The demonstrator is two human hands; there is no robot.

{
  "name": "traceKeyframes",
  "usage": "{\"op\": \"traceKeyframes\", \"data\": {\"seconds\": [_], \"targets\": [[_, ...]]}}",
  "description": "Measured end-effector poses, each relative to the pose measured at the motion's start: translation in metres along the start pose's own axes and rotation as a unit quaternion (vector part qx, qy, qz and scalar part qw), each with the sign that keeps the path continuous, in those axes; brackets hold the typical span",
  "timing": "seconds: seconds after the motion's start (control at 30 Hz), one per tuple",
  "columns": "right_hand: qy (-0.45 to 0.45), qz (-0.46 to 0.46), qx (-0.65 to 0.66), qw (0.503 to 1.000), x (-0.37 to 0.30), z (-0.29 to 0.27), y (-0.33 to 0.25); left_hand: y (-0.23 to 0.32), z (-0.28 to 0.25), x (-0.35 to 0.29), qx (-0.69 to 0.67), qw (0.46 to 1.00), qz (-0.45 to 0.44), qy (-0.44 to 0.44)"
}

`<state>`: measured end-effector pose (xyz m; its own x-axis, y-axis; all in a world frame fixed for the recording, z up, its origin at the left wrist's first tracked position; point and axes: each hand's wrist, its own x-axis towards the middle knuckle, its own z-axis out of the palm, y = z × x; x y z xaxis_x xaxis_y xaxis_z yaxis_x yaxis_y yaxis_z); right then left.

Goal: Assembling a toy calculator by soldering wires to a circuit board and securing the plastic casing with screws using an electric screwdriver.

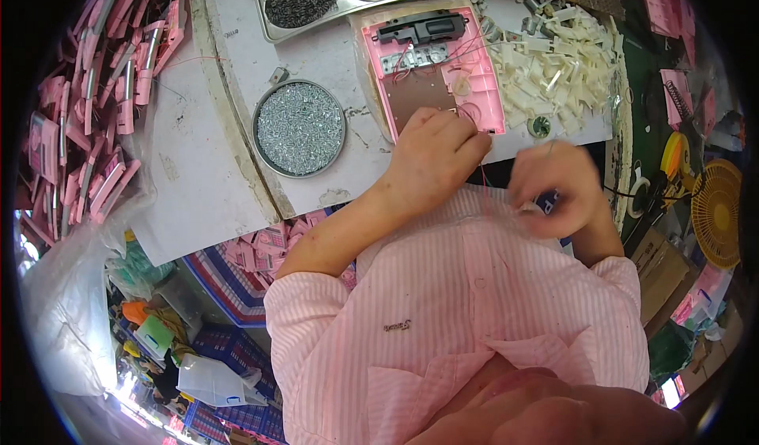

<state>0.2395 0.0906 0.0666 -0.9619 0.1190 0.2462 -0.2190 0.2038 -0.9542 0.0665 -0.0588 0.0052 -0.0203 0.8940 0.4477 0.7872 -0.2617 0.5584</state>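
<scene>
A pink plastic housing (pixel 490 89) lies on the worktable, with a brown circuit board (pixel 417 93), a black part (pixel 419 27), a metal strip (pixel 413 61) and thin red wires inside it. My left hand (pixel 441 159) is closed at the housing's near edge, its fingertips over the board's lower end and partly hidden. To its right, my right hand (pixel 560 184) is raised in front of my shirt, blurred, with fingers curled into a ring. Something small and pale may be in its pinch; I cannot make it out. A thin red wire hangs between the hands.
A round tin (pixel 300 128) of small metal pieces stands left of the housing. Behind are a steel tray (pixel 348 3) with dark springs and a heap of cream plastic parts (pixel 553 65). Pink housings (pixel 103 113) pile up far left. A yellow fan (pixel 715 212) is at right.
</scene>
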Motion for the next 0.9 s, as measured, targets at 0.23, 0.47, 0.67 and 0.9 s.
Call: {"op": "traceKeyframes", "data": {"seconds": [0.23,0.47,0.67,0.9], "targets": [[0.050,0.005,-0.273,0.961,0.030,-0.001,0.052,-0.012,-0.006,-0.007,0.019,0.999,0.040,0.014],[0.028,-0.018,-0.364,0.931,0.043,-0.008,0.057,-0.023,-0.008,0.000,-0.008,1.000,0.017,-0.023],[-0.020,-0.031,-0.371,0.928,0.040,-0.013,0.054,-0.014,-0.005,-0.005,-0.017,1.000,0.005,-0.013],[-0.098,0.005,-0.378,0.921,0.040,-0.015,0.052,-0.017,-0.017,-0.028,0.029,0.995,-0.054,0.079]]}}
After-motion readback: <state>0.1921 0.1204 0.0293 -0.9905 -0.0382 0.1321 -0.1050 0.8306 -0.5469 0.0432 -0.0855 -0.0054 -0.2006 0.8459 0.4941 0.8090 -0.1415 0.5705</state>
